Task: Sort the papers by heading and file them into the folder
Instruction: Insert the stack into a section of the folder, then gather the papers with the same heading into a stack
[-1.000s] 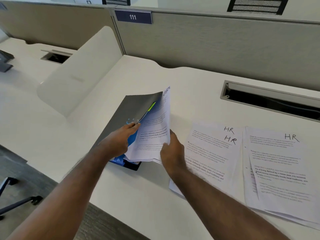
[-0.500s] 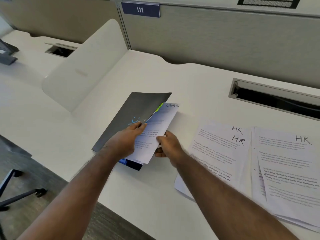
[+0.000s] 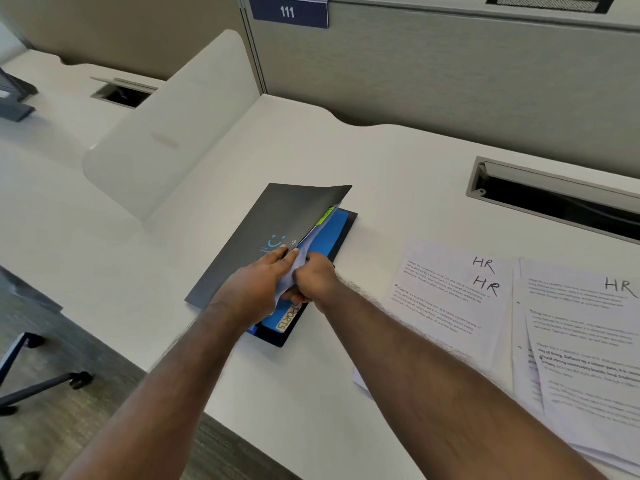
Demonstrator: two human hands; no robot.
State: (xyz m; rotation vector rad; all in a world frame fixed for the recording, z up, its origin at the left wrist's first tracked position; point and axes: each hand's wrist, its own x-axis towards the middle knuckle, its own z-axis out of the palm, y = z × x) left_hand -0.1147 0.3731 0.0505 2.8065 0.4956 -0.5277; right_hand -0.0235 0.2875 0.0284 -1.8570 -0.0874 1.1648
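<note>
A dark grey folder (image 3: 277, 220) with a blue smiley logo lies on the white desk, its cover lifted a little over a blue inner pocket (image 3: 332, 230). A yellow label reading SPORTS (image 3: 289, 317) shows on the pocket's near end. My left hand (image 3: 256, 289) holds the cover's edge. My right hand (image 3: 317, 278) pinches a sheaf of white papers (image 3: 294, 271) that sits mostly inside the folder. Two piles of papers headed HR lie to the right, one (image 3: 446, 299) beside the folder and another (image 3: 581, 341) further right.
A white curved divider (image 3: 173, 126) stands to the left of the folder. A cable slot (image 3: 554, 199) is cut in the desk at the back right. Grey partition walls with a sign reading 111 (image 3: 288, 11) run behind. Chair legs (image 3: 41, 382) stand below the desk's front edge.
The SPORTS papers, held upright beside the cover before, have slid down into the folder. Both hands have come together at the folder's near edge, and the cover has dropped lower.
</note>
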